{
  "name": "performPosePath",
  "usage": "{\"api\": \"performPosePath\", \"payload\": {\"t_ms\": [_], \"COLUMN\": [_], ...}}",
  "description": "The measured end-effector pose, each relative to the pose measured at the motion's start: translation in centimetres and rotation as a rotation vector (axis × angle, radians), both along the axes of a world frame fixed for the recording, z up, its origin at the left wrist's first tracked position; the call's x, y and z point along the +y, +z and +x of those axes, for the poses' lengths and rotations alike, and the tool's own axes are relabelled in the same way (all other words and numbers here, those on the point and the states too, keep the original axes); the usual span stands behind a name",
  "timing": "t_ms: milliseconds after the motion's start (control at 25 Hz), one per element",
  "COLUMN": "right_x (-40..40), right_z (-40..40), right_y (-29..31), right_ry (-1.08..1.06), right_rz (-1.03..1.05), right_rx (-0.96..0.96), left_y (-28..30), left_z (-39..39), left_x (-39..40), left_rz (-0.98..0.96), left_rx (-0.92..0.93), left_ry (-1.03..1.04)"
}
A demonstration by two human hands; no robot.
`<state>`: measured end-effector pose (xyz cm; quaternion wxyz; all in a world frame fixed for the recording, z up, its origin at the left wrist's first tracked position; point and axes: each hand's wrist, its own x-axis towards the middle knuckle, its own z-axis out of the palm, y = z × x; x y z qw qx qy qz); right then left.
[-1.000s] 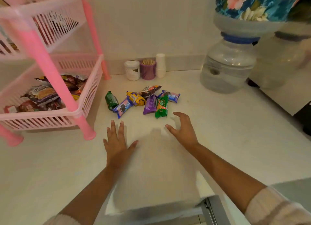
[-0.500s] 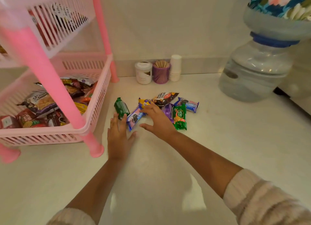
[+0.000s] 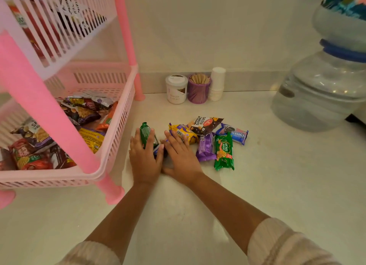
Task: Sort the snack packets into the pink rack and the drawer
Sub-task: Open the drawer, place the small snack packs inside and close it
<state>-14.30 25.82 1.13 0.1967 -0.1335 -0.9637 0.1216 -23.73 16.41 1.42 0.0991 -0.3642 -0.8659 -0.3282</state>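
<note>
We see a pile of small snack packets lying on the white counter (image 3: 277,185), and we take the tall green biscuit packet (image 3: 224,151) marked "Moms Magic" as our landmark. Touching it on its left lies a purple foil packet (image 3: 206,149). Just behind it sits a blue and pink Oreo packet (image 3: 235,134), and behind and to the left a dark brown salted peanuts packet (image 3: 206,123) rests partly on a yellow and purple biscuit packet (image 3: 183,133).

Our right hand (image 3: 181,156) lies left of the landmark with fingers straight and flat, its fingertips on the yellow and purple packet; it holds nothing that we can see. Our left hand (image 3: 144,156) is further left, its fingers lying over a small dark green foil packet (image 3: 145,135); we cannot tell if it grips the packet or only rests on it. Between both hands a small blue packet (image 3: 158,150) is mostly hidden.

Well to the left of the landmark stands the pink plastic slatted rack (image 3: 118,126). Its lower basket holds many packets, among them yellow, red, orange and dark ones. The upper basket holds some packets also, but they are blurred behind the slats.

Behind the landmark, against the wall, stand a white round jar (image 3: 176,89), a purple cup (image 3: 199,90) full of wooden sticks, and a stack of white paper cups (image 3: 217,84), close side by side. Far to the right stands a large clear water bottle (image 3: 316,90) turned upside down on its base.
</note>
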Motion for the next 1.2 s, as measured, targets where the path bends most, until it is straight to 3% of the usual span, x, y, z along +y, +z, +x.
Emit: {"api": "performPosePath", "payload": {"t_ms": [280, 680, 920, 1200], "right_x": [-0.2, -2.6, -3.9, -4.4], "right_z": [0.1, 6.0, 12.9, 26.2], "right_y": [0.0, 0.4, 0.2, 0.6], "right_ry": [-0.009, -0.001, -0.059, -0.190], "right_rz": [-0.009, -0.134, -0.138, -0.162], "right_rx": [0.041, -0.034, -0.013, 0.036], "left_y": [-0.6, -0.7, -0.7, -0.4], "left_z": [0.0, 4.5, 11.7, 22.4], "left_x": [0.5, -1.1, -3.8, -6.2], "left_rz": [0.064, 0.346, 0.337, 0.227], "left_rx": [-0.078, -0.210, -0.259, -0.298], "left_ry": [0.013, 0.166, 0.088, -0.192]}}
